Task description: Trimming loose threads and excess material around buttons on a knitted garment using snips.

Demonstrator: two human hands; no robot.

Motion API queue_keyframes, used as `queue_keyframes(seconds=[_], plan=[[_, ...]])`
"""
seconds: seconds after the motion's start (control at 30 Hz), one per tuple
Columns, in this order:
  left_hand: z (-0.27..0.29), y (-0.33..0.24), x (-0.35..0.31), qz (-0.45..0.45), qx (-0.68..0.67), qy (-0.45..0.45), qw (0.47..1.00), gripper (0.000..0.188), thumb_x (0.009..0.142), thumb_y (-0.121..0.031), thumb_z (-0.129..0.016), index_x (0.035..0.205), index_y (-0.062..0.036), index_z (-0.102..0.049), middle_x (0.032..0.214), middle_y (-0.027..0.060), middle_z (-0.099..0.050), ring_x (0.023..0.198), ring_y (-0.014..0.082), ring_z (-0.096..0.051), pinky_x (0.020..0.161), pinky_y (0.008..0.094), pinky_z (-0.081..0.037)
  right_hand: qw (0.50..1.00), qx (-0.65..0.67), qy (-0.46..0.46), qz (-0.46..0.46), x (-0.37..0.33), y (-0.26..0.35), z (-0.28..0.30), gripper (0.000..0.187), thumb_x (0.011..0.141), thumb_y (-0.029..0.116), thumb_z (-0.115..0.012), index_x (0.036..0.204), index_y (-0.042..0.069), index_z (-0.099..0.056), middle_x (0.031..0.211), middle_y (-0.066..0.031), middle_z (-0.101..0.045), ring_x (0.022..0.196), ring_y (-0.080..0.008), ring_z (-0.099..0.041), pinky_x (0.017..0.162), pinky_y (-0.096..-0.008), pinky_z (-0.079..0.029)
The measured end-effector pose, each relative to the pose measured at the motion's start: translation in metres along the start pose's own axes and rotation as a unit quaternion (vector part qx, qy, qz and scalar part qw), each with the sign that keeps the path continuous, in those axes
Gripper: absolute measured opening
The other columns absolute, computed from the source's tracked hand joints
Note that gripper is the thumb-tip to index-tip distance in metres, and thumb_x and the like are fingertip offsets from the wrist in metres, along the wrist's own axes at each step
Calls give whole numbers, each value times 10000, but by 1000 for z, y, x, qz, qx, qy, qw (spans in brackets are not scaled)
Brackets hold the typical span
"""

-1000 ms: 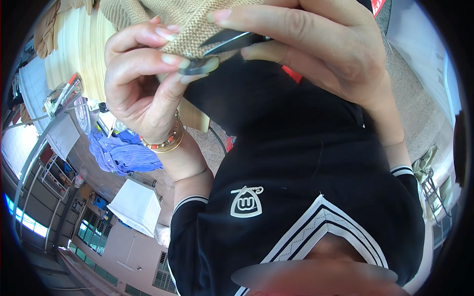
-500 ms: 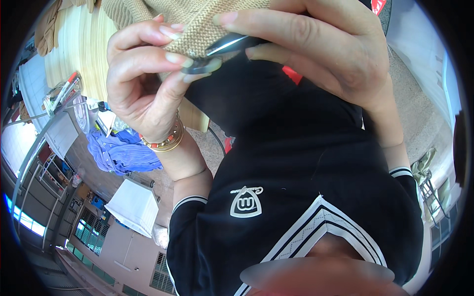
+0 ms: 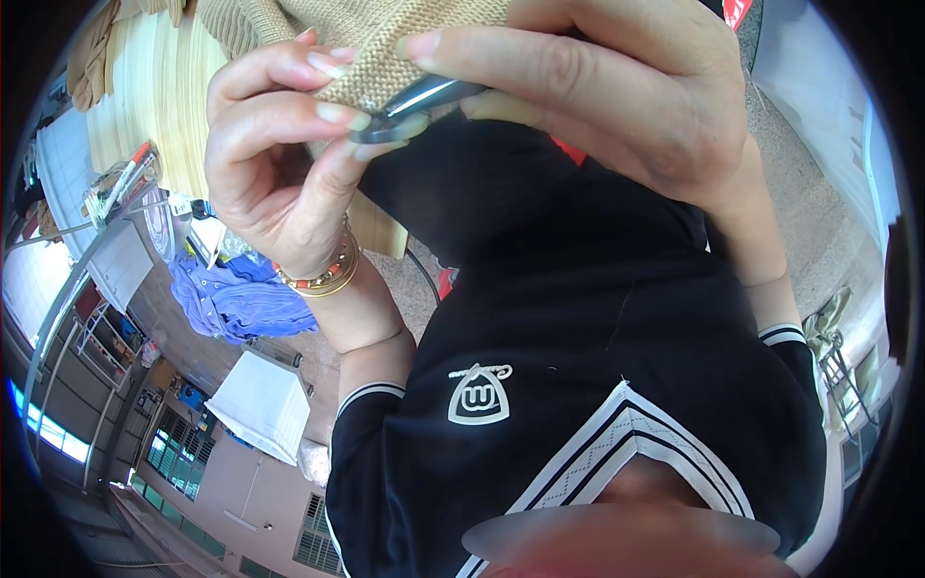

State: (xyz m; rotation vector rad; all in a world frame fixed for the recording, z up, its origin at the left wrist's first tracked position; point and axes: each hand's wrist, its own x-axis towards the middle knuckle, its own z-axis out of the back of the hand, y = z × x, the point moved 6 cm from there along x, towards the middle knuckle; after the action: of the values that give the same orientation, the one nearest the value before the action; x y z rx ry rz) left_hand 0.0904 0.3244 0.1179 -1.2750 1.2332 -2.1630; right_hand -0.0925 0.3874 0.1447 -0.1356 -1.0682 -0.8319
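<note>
A tan knitted piece [image 3: 385, 53] hangs from the top of the view between my two hands. My left hand [image 3: 279, 159], with bracelets at the wrist, is closed, its thumb and fingers pinching the knit's lower edge and a dark, shiny round button [image 3: 374, 137]. My right hand [image 3: 617, 96] is wrapped round dark metal thread snips [image 3: 436, 92], whose blades point left and down. The blade tips lie right at the button, against the knit edge; whether they touch it I cannot tell. The palm side of my right hand and most of the snips are hidden.
More tan knitwear lies on a pale, striped wooden surface [image 3: 159, 87] at the upper left. A holder with a red-capped pen [image 3: 140, 159] stands at its edge. Below are a purple-blue garment [image 3: 241, 299] and a white box-like object [image 3: 260, 400]. A pale sheet [image 3: 819, 87] borders the right.
My right hand has moved slightly left and down, bringing the blades of the snips from just above the button onto its edge. My left hand has hardly moved.
</note>
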Motion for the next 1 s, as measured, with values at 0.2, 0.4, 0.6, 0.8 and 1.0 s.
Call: queue_keyframes(seconds=[0.2,0.4,0.6,0.8,1.0], plan=[[-2,1,1,-16,-7,-18,1000,255,750,-75,-779,927,-31,-600,1012,163,-577,980,272,-608,1018,499,-427,997,-35,-41,58,-3,1,-5,274,787,139,-750,1060,160,-737,711,42,-530,621,-114,-544,574,-275,-356],[0,2,1,-29,-24,-37,999,236,734,-91,-787,898,-20,-633,1012,155,-593,955,285,-647,1003,455,-437,988,-67,-82,116,-12,-1,-7,271,790,143,-746,1060,170,-738,710,48,-529,621,-111,-543,581,-279,-348],[2,-1,1,-14,12,29,999,248,795,-68,-756,956,-51,-569,1046,171,-555,1014,271,-579,1041,547,-403,991,-83,-47,94,-14,1,-4,286,797,154,-722,1080,194,-732,715,71,-537,626,-94,-545,637,-305,-296],[-1,2,3,-32,-7,6,999,239,763,-75,-772,930,-32,-607,1027,162,-577,984,273,-611,1023,500,-420,957,75,205,-193,6,1,11,314,768,140,-711,1081,153,-727,740,65,-562,631,-92,-552,618,-301,-287],[2,3,1,-40,-26,-25,999,243,730,-62,-782,918,-14,-636,1015,157,-599,960,273,-641,1011,451,-433,977,21,190,-89,9,8,10,331,711,114,-694,1040,89,-719,740,23,-570,602,-106,-545,546,-265,-322]])
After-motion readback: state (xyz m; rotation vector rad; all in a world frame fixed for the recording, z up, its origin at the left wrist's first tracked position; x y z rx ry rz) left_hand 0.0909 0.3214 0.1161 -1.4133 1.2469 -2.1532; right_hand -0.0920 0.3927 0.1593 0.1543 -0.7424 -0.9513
